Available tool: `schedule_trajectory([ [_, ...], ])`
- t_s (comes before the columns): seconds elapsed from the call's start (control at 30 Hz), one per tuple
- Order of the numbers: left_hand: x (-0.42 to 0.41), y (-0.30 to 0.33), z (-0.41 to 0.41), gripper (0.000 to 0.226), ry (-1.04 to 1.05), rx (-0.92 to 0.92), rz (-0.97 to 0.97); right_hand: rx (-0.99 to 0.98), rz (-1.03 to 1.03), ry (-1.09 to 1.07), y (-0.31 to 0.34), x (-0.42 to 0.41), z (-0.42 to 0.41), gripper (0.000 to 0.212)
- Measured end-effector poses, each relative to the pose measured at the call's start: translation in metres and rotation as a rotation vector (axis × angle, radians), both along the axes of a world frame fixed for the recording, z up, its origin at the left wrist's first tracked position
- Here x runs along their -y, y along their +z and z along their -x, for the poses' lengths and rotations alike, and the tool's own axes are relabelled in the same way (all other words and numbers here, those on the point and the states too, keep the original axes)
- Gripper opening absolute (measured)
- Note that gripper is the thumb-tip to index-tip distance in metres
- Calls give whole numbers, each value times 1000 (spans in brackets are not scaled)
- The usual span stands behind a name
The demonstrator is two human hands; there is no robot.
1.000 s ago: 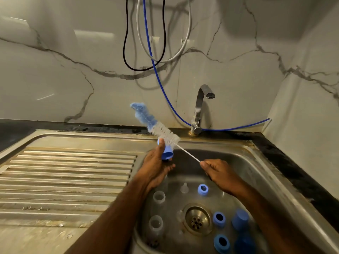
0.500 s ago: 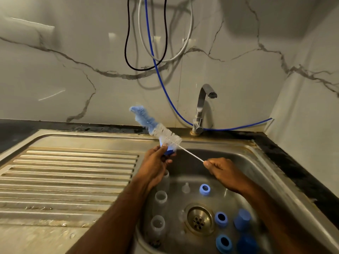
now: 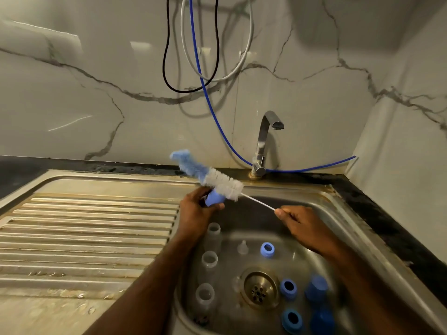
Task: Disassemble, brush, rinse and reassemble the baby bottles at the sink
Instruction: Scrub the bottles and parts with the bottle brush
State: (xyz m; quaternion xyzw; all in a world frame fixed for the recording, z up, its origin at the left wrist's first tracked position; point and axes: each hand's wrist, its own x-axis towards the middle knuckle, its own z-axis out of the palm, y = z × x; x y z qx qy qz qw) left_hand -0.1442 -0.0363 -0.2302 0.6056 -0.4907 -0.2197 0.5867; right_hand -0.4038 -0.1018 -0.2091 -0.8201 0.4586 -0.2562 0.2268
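Blue cap (image 3: 214, 197) against white bristles (image 3: 225, 184).

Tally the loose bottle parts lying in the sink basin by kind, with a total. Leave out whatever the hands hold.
Clear bottles: 3
Blue collar rings: 3
Blue caps: 2
Clear teats: 2, the second faint
Total: 10
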Motion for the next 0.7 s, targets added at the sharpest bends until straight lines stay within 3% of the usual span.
schedule_trajectory([
  [0.07,1,-2,4,53,5,87,1,6,24,18,-1,-5,-13,39],
  [0.23,3,-1,-5,50,48,-36,71,11,26,-15,2,3,-4,40],
  [0.5,7,-3,-2,53,9,-4,41,-8,-9,41,-2,0,-8,42],
  [0.7,3,-1,-1,54,-5,120,13,5,38,43,-3,1,-3,42],
])
